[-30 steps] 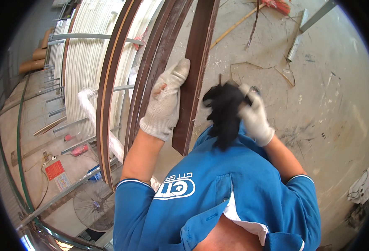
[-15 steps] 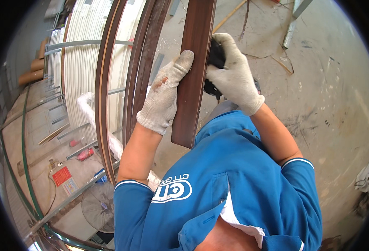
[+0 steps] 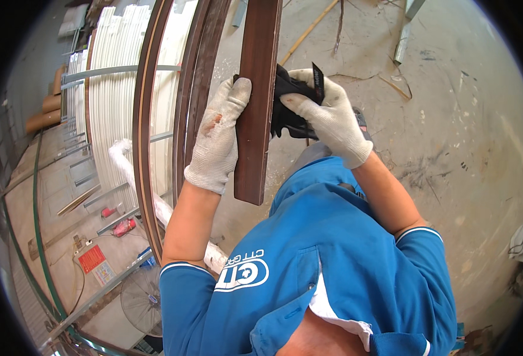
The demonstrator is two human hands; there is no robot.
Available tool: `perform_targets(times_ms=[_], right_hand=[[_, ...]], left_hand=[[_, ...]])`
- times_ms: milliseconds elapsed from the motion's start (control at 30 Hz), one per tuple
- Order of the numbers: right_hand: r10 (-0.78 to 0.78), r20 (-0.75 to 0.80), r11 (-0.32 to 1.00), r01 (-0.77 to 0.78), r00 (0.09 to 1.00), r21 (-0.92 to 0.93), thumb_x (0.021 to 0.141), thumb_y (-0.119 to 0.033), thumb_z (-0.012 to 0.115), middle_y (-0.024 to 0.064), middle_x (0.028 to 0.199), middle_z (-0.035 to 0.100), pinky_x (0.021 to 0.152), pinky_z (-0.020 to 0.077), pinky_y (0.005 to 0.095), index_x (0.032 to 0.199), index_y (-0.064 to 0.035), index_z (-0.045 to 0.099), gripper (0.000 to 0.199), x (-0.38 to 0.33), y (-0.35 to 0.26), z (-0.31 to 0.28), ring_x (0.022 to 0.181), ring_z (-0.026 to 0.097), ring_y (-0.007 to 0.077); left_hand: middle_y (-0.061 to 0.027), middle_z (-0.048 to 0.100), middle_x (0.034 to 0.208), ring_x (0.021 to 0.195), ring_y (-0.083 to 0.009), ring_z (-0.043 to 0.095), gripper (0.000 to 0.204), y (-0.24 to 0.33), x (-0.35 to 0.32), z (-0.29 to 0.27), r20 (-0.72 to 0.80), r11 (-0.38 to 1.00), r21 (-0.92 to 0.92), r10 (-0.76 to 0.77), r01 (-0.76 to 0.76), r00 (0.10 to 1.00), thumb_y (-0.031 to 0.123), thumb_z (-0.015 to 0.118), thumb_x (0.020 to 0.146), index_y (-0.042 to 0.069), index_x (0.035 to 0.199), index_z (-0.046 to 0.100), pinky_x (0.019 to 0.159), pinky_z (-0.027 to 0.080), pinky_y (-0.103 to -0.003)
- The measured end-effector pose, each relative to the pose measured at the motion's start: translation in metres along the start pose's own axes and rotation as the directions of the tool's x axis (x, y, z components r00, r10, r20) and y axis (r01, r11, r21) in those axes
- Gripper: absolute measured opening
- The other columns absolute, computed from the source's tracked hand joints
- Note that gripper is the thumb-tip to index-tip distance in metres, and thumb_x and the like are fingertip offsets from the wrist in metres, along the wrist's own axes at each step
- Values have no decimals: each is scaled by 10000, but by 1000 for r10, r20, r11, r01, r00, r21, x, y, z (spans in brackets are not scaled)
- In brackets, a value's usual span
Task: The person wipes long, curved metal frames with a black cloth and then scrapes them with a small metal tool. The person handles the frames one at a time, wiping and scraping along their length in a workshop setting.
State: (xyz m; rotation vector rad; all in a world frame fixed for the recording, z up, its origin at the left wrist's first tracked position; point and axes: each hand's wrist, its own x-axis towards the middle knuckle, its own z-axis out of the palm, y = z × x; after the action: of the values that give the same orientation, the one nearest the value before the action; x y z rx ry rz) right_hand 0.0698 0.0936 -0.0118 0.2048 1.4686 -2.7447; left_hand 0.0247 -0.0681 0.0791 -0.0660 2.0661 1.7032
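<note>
A long dark brown wooden strip (image 3: 257,107) runs from the top of the view down to its cut end near my chest. My left hand (image 3: 217,139), in a stained white work glove, grips the strip's left edge. My right hand (image 3: 327,115), also gloved, presses a black cloth (image 3: 288,101) against the strip's right side. The cloth is bunched between my fingers and the wood. My blue shirt fills the lower part of the view.
More curved brown wooden strips (image 3: 196,77) stand to the left, beside white slats (image 3: 110,101) in a metal rack (image 3: 119,70). Below lie a fan (image 3: 143,302) and red items (image 3: 125,226). Sticks and scraps (image 3: 401,44) litter the concrete floor (image 3: 469,136) at right.
My right hand moved left with the black cloth from off the strip onto its right side. My left hand slid slightly up the strip and kept its grip.
</note>
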Motion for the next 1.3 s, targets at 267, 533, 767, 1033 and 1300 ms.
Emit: perform_targets(times_ms=[267, 533, 767, 1033, 1300], right_hand=[[-85, 49, 988, 91, 995, -128, 946, -43, 717, -10, 970, 659, 792, 536, 249, 1220, 13, 623, 295, 23, 19, 33, 891, 606, 60], [-182, -166, 903, 98, 969, -418, 904, -143, 754, 29, 919, 684, 762, 516, 292, 1104, 9, 680, 262, 43, 6, -15, 809, 608, 120], [-721, -113, 683, 674, 684, -282, 983, -195, 701, 62, 1028, 714, 592, 482, 216, 1214, 43, 669, 333, 125, -151, 25, 778, 632, 66], [182, 833, 70, 838, 522, -541, 898, -152, 653, 195, 887, 709, 811, 550, 486, 1145, -112, 673, 251, 157, -20, 205, 847, 698, 397], [591, 687, 27, 841, 423, -541, 844, -193, 675, 128, 982, 733, 860, 541, 479, 1144, -132, 708, 308, 130, 34, 164, 971, 696, 352]], left_hand=[[-219, 602, 1266, 1160, -319, 636, 942, -20, -29, -4, -23, 592, 763, 424, -258, 905, 443, 758, 903, -22, 1554, 262, 964, 538, -406], [-234, 646, 1202, 1124, -386, 642, 870, -37, -23, -30, -54, 745, 654, 220, -132, 974, 98, 679, 673, 7, 1491, 396, 951, 515, -418], [-257, 680, 971, 892, -472, 657, 722, -78, -10, -30, -23, 893, 382, 266, -237, 964, 104, 656, 664, 58, 1369, 504, 791, 533, -464], [-328, 649, 1105, 1023, -467, 642, 797, -103, -2, -35, -5, 941, 240, 246, -238, 969, 135, 705, 642, -50, 1377, 461, 879, 520, -459], [-311, 642, 873, 901, -494, 613, 477, -122, 8, -33, -43, 845, 455, 336, -281, 941, 153, 717, 620, -63, 1020, 571, 843, 481, -517]])
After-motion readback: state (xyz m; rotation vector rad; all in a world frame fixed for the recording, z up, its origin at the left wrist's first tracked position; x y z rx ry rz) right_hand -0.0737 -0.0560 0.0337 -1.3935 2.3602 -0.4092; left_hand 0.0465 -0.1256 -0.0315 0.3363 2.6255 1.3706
